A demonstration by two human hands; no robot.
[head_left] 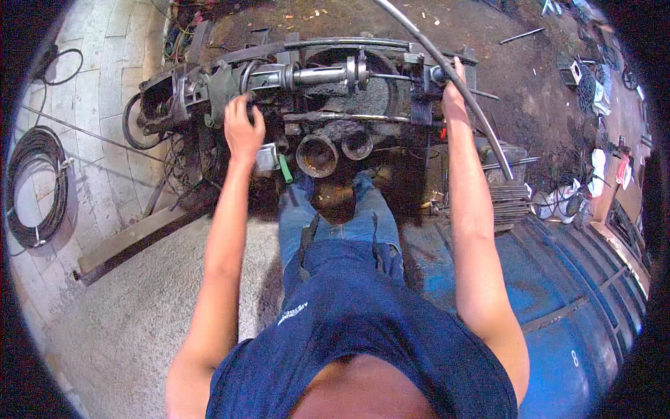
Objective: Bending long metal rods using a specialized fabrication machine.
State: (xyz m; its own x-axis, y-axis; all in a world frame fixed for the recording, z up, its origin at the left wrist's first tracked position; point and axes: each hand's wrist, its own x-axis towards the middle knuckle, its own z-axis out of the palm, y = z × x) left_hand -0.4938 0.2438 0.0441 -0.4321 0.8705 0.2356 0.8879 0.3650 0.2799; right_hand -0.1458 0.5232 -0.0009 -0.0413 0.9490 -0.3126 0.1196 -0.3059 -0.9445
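A greasy lathe-like machine (321, 75) stretches across in front of me, with a bright round shaft along its middle and two long rails. My left hand (243, 128) is at its left part, just below the dark housing (227, 87). Its thumb stands apart from the slightly bent fingers, and nothing shows in it. At the right end, my right hand (453, 91) is against a dark metal block (421, 87), its fingers seemingly curled round the block's right side. A long grey bar (481, 122) passes in front of this hand and hides part of it.
Two round metal openings (317, 155) face me below the machine, beside a green-handled tool (285, 168). A coiled black cable (36, 185) is at the left on pale paving. A blue ribbed metal panel (551, 307) lies at lower right, near a stack of rods (511, 201).
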